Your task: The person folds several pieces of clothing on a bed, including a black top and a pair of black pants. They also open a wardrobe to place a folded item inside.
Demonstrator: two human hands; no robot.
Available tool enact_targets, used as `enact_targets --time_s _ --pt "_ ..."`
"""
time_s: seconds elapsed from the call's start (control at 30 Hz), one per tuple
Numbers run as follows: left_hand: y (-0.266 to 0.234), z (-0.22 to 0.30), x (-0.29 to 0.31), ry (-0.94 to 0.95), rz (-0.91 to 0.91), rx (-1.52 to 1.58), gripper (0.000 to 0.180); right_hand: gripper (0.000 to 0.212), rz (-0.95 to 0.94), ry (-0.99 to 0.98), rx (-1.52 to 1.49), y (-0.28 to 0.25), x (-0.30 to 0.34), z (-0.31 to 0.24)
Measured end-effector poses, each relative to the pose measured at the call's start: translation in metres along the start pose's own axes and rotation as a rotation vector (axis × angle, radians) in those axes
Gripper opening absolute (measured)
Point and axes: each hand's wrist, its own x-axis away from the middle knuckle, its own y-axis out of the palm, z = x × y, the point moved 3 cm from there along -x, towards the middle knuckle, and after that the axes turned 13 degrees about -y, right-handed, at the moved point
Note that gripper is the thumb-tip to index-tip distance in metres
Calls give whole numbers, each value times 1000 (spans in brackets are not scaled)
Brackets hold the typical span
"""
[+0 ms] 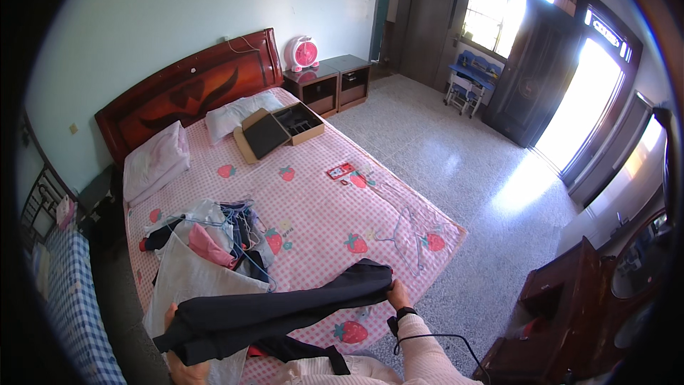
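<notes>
A pair of dark trousers (278,314) is stretched sideways over the near edge of the bed. My left hand (187,371) grips the wide end at the left, partly covered by the cloth. At the other end, my right hand (397,295) is closed on the narrower part; a black band and cable are at that wrist. Below the trousers lies another dark garment (299,351) with a little red showing. Beyond my left hand, clothes on hangers (235,224) are heaped with white and pink pieces. A few thin hangers (399,241) lie farther right on the sheet.
The bed (313,203) has a pink checked sheet with strawberries. An open cardboard box (306,134), pillows (158,160) and a red packet (340,171) rest on it. A wooden dresser (545,306) stands at right, a blue-checked surface (75,292) at left.
</notes>
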Motion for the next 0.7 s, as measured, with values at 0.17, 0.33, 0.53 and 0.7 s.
enact_targets --time_s 0.17,0.33,0.53,0.7 --pt "-17 -32 -8 -257 -355 1076 49 18 116 -160 -30 -47 -43 -12" --pt "-10 -46 -6 -978 -746 1457 55 31 -8 51 -574 -91 -88 -12" --pt "-32 -45 31 -1790 -1162 1895 66 34 -70 -37 -439 -150 -113 -27" --pt "-43 -95 62 -2755 -670 3548 49 32 -198 45 -428 -175 -108 -53"
